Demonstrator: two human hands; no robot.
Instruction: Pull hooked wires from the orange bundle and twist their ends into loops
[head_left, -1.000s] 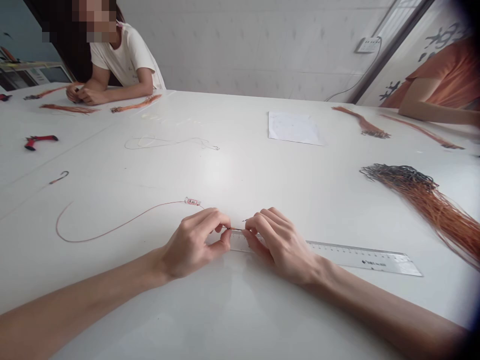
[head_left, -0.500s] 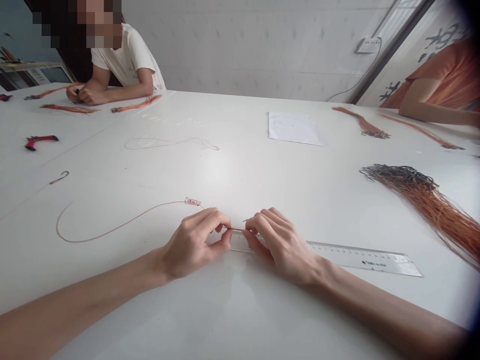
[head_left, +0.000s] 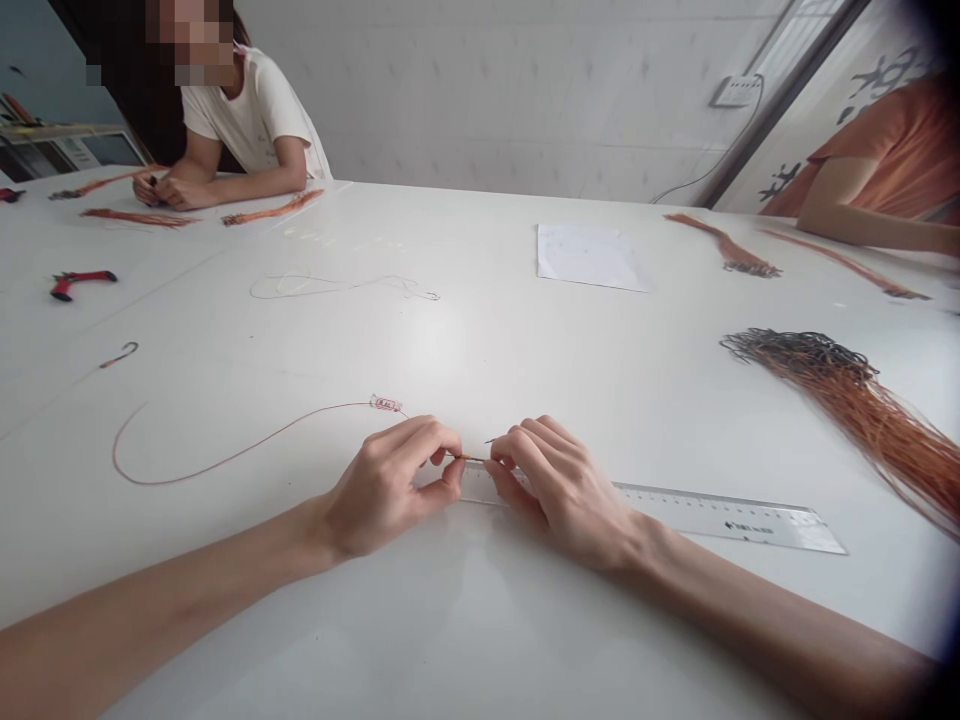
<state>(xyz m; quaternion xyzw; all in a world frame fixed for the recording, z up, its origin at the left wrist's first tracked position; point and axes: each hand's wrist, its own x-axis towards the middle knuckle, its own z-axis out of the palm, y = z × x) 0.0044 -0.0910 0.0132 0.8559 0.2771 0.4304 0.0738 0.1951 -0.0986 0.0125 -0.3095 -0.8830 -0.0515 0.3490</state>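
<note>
Close together at the ruler's left end, both hands pinch a dark fish hook (head_left: 477,459) tied to a reddish line. My left hand (head_left: 397,480) grips it where the line joins the shank. In my right hand (head_left: 551,490) is the bend, mostly hidden by the fingers, with the dark tip poking out above them. From the left hand the fishing line (head_left: 262,447) curls away leftward over the table, passing a small label with red print (head_left: 385,403). Beneath the hands lies a clear ruler (head_left: 720,520), its left part partly covered.
A large bundle of hooks with orange lines (head_left: 840,385) lies at right. Red-handled pliers (head_left: 82,283) and a single hook (head_left: 120,355) are at left. A white paper sheet (head_left: 589,257) lies farther back. Two people sit across the table, smaller bundles near them.
My hands, the hook and the ruler stay practically still. Across the table, the head of the person at left has shifted slightly.
</note>
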